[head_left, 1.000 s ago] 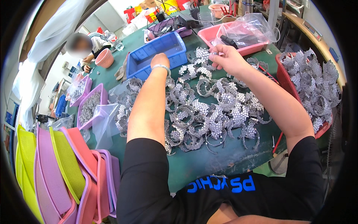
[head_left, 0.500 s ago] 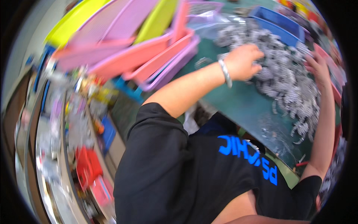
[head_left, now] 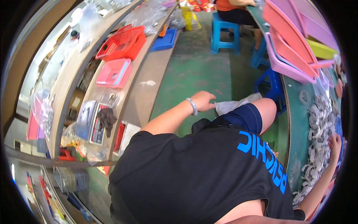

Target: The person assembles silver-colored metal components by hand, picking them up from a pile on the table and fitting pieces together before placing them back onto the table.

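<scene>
My left hand [head_left: 203, 100], with a pale bangle on the wrist, reaches down beside my left thigh. Its fingers curl on the edge of a crumpled clear plastic bag [head_left: 236, 104] that lies next to my knee. My right hand [head_left: 333, 143] rests far right on the green table [head_left: 298, 123], in a heap of silver ring-shaped parts [head_left: 322, 119]. That hand is small and near the picture's rim, so its grip is unclear. My black shirt fills the lower middle.
Wooden shelves curve along the left with a red basket [head_left: 121, 43], a pink tray [head_left: 113, 72] and a blue tray [head_left: 164, 39]. Stacked pink and purple trays [head_left: 294, 48] lean on the table's far end. A person sits on a blue stool [head_left: 225, 31] across the green floor.
My view has swung left from the table to the floor and shelves. My left hand left the ring pile and dropped to the plastic bag by my thigh; my right hand stayed on the rings.
</scene>
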Available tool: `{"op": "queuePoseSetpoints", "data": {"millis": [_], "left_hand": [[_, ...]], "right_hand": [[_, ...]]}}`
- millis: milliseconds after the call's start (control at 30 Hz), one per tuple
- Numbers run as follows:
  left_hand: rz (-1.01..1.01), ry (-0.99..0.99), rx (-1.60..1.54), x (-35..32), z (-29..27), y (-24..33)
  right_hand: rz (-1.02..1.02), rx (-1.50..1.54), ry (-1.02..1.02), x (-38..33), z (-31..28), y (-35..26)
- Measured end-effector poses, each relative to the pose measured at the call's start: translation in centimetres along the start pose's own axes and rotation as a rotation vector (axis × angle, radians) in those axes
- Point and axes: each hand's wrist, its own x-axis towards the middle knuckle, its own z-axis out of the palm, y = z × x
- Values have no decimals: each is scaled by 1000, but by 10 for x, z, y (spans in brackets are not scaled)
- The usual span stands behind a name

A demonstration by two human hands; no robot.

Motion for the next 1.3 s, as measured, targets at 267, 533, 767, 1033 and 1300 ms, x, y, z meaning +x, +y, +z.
{"op": "queuePoseSetpoints", "data": {"millis": [267, 533, 767, 1033, 1300], "left_hand": [[-854, 604, -86, -96, -67, -194], [-1411, 680, 352, -173, -147, -331], [-1155, 245, 463, -202, -163, -417], [-846, 759, 412, -239, -200, -471], [-817, 1113, 505, -207, -243, -322]], "right_hand": [[74, 195, 95, -10, 39, -15], [140, 169, 240, -39, 33, -15], [142, 101, 354, -49, 47, -40], [70, -76, 354, -46, 11, -28], [-50, -164, 676, -131, 140, -106]]}}
